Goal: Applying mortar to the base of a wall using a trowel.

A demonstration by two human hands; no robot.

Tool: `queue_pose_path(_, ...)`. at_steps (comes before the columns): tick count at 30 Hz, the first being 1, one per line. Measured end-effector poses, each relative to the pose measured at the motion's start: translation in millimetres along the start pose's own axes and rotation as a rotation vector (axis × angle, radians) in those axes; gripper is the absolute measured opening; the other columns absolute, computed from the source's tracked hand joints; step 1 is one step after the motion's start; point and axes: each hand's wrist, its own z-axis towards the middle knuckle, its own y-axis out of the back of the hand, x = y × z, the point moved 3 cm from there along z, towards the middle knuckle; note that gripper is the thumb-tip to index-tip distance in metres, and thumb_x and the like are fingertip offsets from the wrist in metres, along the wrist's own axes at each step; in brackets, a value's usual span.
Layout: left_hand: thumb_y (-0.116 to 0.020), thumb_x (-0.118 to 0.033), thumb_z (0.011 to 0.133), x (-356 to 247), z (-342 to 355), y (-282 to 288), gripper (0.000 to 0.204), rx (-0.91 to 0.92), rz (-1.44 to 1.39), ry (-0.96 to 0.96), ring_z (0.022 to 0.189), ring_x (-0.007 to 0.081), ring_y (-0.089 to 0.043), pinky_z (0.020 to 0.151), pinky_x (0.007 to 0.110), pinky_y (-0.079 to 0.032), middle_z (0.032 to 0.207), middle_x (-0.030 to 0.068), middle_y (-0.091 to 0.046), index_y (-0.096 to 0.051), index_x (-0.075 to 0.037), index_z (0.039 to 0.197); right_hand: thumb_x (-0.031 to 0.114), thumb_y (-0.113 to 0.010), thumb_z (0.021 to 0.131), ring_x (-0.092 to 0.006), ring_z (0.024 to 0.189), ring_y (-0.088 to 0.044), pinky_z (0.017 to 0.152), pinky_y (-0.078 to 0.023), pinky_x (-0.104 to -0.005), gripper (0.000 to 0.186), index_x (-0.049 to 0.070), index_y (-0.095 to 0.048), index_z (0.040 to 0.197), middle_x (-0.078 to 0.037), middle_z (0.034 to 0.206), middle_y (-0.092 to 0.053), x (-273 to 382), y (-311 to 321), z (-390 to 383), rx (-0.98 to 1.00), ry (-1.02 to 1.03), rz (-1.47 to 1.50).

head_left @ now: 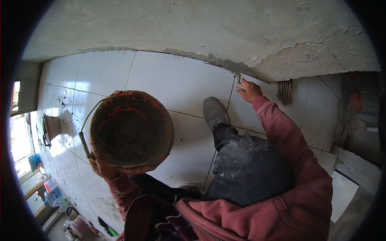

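A round bucket (167, 132), orange under a crust of mortar, is tilted toward me at the left, with dark grey wet mortar (130, 136) inside. My left hand (105, 165) is closed on its near-left rim, beside the wire handle (83, 134). Stretched out to the far right, my right hand (250, 90) pinches a slim grey, mortar-coated tool (237, 78) at the foot of the wall. The tool's exact kind is unclear. Rough grey plaster (225, 62) runs along the joint between the wall (193, 28) and the floor tiles (179, 72).
Brown bristles (285, 92) stick out at the wall's corner, right of my hand. My grey shoe (215, 110) stands on the white tiles. At the left are a small mortar-stained container (51, 127), a blue cup (35, 161) and several bottles. A white panel (343, 193) lies at the right.
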Motion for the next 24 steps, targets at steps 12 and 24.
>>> queue_pose_path(12, -0.051, -0.016, 0.086, 5, -2, 13, 0.017, -0.072, 0.073, -0.018, 0.060, 0.0027, -0.047, 0.054, 0.014, -0.034, 0.072, -0.0021, -0.057, -0.060, -0.002, 0.090, 0.042, -0.053, 0.078, -0.0334, 0.093, -0.056, 0.081, -0.044, -0.0388, 0.052, 0.002, -0.051, 0.112, -0.020, 0.100, -0.059, 14, 5, -1, -0.104, 0.012, 0.058)
queue_pose_path(24, -0.051, -0.016, 0.086, 11, 4, 21, 0.020, 0.029, 0.056, 0.005, 0.067, 0.0062, -0.051, 0.059, 0.018, -0.038, 0.079, 0.0016, -0.058, -0.059, 0.001, 0.094, 0.042, -0.049, 0.081, -0.0344, 0.099, -0.054, 0.085, -0.042, -0.0410, 0.048, 0.004, -0.048, 0.109, -0.018, 0.104, -0.058, 43, -36, 16, 0.104, -0.229, 0.150)
